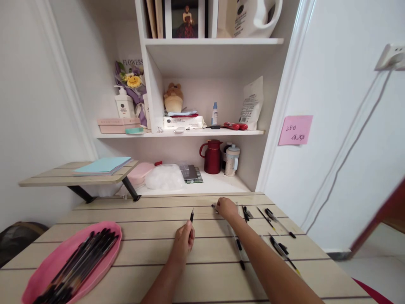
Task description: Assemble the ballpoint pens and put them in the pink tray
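Observation:
My left hand is closed around a pen, whose thin metal tip and black front end point up from the fist. The rest of that pen is hidden by the fingers. Farther forward, my right hand is pinched low over the table. A small dark piece shows at its fingertips, too small to name surely. Beside and under my right forearm lie a clear pen barrel with black parts, black pen caps, another pen and a pen with a yellow end.
A pink oval tray filled with black pens stands at the left on the wooden table. Behind it, a small raised shelf bears blue paper. White shelving at the back holds a red jug and a light cup.

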The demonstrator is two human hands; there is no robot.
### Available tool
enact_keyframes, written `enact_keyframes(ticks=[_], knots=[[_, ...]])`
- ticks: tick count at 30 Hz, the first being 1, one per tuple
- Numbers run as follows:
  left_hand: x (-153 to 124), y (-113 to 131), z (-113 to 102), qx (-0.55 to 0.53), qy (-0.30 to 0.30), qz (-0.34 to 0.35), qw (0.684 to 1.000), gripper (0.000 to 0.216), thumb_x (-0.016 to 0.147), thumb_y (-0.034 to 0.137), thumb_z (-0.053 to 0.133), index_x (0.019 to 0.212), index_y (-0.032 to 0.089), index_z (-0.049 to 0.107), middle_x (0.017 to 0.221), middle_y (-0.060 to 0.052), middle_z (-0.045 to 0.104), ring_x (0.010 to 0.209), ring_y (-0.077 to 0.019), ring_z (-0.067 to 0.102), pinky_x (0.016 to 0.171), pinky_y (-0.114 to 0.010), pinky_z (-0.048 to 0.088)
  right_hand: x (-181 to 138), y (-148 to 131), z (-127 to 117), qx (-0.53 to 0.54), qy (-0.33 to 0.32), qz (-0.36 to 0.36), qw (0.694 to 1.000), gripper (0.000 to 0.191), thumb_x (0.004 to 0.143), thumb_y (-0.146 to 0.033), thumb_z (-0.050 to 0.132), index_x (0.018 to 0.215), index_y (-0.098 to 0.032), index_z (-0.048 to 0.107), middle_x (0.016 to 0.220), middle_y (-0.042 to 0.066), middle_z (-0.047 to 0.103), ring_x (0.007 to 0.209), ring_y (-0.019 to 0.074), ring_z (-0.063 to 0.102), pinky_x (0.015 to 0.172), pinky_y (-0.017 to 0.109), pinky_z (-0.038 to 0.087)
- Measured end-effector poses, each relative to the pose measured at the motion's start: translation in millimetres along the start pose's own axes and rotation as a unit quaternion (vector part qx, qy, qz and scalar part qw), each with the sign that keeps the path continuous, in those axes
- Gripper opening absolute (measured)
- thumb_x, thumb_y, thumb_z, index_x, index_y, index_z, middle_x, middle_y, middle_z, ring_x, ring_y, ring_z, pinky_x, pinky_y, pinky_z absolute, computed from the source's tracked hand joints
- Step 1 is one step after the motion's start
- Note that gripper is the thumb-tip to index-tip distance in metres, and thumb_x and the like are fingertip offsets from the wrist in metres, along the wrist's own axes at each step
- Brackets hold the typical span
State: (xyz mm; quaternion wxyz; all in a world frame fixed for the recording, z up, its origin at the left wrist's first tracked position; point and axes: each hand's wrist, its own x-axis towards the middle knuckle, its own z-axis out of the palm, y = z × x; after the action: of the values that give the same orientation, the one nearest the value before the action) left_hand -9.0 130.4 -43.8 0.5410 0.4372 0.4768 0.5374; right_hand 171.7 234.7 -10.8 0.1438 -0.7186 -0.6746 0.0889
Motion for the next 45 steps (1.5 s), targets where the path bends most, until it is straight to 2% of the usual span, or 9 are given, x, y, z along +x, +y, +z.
enact_keyframes(ticks=[8,14,19,26,34,39,45], knots=[[0,-3,-1,0.002,0.008,0.006,1.0,0.051,0.066,0.068,0.043,0.052,0.018,0.043,0.032,0.008,0.032,0.025,-0.0029,0.023,0.03,-0.017,0.014,7,-7,5,-0.013,-0.01,-0.016,1.0,0.026,0.066,-0.012,0.054,0.089,-0.013,0.065,0.095,0.015,0.066,0.089,0.0225,0.06,0.07,0.027,0.041],[2,-1,-2,-0.033,0.009,0.001,0.999,0.054,0.063,0.069,0.045,0.058,0.016,0.049,0.034,0.008,0.036,0.025,-0.0027,0.025,0.031,-0.017,0.015,6,-18,-6,0.013,0.004,-0.03,0.999,0.024,0.076,-0.016,0.043,0.084,-0.016,0.066,0.085,0.009,0.068,0.082,0.0179,0.062,0.065,0.022,0.04],[0,0,-3,-0.064,0.014,0.016,0.998,0.049,0.064,0.065,0.05,0.062,0.015,0.051,0.035,0.009,0.036,0.026,-0.0026,0.025,0.031,-0.016,0.015,7,-30,-11,0.012,0.02,-0.031,0.999,0.026,0.078,-0.017,0.042,0.092,-0.019,0.064,0.093,0.009,0.067,0.085,0.018,0.061,0.067,0.023,0.04],[1,0,-4,-0.077,0.022,0.022,0.997,0.049,0.065,0.064,0.05,0.063,0.015,0.051,0.038,0.008,0.037,0.027,-0.0026,0.027,0.031,-0.017,0.017,9,-21,0,-0.026,0.017,0.002,1.0,0.024,0.075,-0.018,0.049,0.095,-0.013,0.063,0.096,0.016,0.064,0.089,0.024,0.06,0.071,0.029,0.041],[0,0,-4,-0.067,0.012,0.02,0.997,0.048,0.067,0.062,0.05,0.063,0.014,0.053,0.039,0.008,0.038,0.029,-0.0026,0.027,0.032,-0.017,0.017,17,-13,-2,-0.037,0.01,-0.022,0.999,0.024,0.076,-0.015,0.046,0.09,-0.019,0.065,0.096,0.011,0.065,0.09,0.0203,0.06,0.073,0.027,0.042],[0,-1,-4,-0.061,0.013,0.022,0.998,0.048,0.066,0.062,0.05,0.063,0.014,0.053,0.039,0.008,0.038,0.029,-0.0028,0.028,0.032,-0.017,0.018,11,-20,5,-0.032,0.007,-0.031,0.999,0.024,0.069,-0.019,0.055,0.089,-0.011,0.065,0.096,0.018,0.064,0.091,0.0254,0.06,0.074,0.031,0.042],[-1,0,-3,-0.058,0.012,0.022,0.998,0.047,0.067,0.061,0.049,0.063,0.014,0.053,0.039,0.008,0.039,0.029,-0.003,0.028,0.032,-0.017,0.018,3,-23,9,0.026,0.01,-0.035,0.999,0.022,0.066,-0.012,0.055,0.085,-0.009,0.064,0.095,0.02,0.063,0.09,0.0268,0.059,0.074,0.034,0.042]])
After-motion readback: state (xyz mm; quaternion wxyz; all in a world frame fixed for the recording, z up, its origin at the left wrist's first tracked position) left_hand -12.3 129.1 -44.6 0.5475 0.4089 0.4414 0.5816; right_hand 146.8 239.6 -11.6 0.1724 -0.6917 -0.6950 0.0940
